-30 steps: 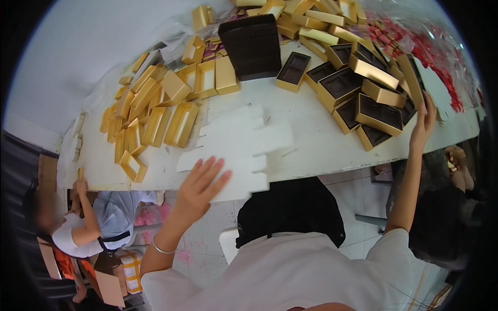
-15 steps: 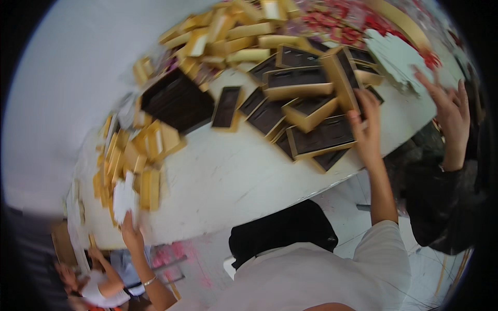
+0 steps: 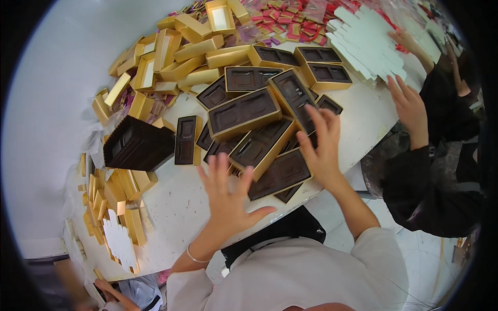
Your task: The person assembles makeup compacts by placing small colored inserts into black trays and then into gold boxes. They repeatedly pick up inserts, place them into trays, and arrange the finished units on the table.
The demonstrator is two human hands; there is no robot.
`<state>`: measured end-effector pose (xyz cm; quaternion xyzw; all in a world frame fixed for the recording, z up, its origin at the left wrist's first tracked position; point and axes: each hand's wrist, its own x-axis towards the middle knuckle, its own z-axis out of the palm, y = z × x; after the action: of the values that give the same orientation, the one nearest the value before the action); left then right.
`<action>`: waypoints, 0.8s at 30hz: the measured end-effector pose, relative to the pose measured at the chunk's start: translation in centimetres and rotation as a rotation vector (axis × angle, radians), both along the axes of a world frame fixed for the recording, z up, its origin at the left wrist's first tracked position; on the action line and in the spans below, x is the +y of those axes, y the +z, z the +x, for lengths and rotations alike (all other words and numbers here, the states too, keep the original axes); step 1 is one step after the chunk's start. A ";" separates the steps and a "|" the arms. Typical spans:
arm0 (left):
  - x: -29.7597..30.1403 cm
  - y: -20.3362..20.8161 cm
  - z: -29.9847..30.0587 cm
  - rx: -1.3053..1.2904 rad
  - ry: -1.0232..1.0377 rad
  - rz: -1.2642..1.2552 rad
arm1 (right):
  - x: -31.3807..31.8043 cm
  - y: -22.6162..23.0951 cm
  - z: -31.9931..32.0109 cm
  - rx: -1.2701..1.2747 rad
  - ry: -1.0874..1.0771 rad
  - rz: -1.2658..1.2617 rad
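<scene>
In front of me lies a heap of gold boxes with dark brown moulded inserts; one gold box [image 3: 245, 114] rests tilted on top. My left hand [image 3: 225, 199] hangs with fingers spread at the heap's near left edge, holding nothing. My right hand [image 3: 322, 147] reaches over the heap's right side, fingers apart. Its fingertips are by a slanted gold box [image 3: 292, 96]; whether they touch it I cannot tell. Below the hands another filled box [image 3: 280, 175] lies near the table edge. A single filled box [image 3: 187, 140] lies left of the heap.
A stack of dark brown inserts [image 3: 137, 145] stands at the left. Gold box parts [image 3: 171, 52] pile up behind, more lie at near left beside white card sheets [image 3: 118, 238]. White card [image 3: 363, 44] and red pieces [image 3: 290, 23] lie at the back. A co-worker's hand [image 3: 410, 109] is at right.
My left hand has come away from the white card sheets at the left and moved right to the heap. My right hand stays by the heap. The view has shifted.
</scene>
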<state>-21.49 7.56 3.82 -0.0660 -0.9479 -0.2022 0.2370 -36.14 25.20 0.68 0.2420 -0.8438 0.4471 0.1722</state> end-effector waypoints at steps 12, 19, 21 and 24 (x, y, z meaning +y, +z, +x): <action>-5.3 -0.6 8.2 -0.060 0.083 -0.099 | -7.2 0.2 7.8 -0.023 0.221 0.183; -12.9 -0.8 15.7 0.015 0.374 -0.221 | -13.7 0.1 14.1 -0.010 0.581 0.097; -15.3 -0.4 17.2 0.005 0.503 -0.221 | -16.6 0.1 15.5 -0.002 0.679 0.057; -17.4 -0.1 18.4 -0.071 0.590 -0.120 | -20.4 -0.3 17.0 0.136 0.710 0.088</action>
<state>-3.05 -9.81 3.72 0.2054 -0.9442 -0.0705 0.2477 -19.16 4.83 0.34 0.5561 -0.7123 0.4250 0.0515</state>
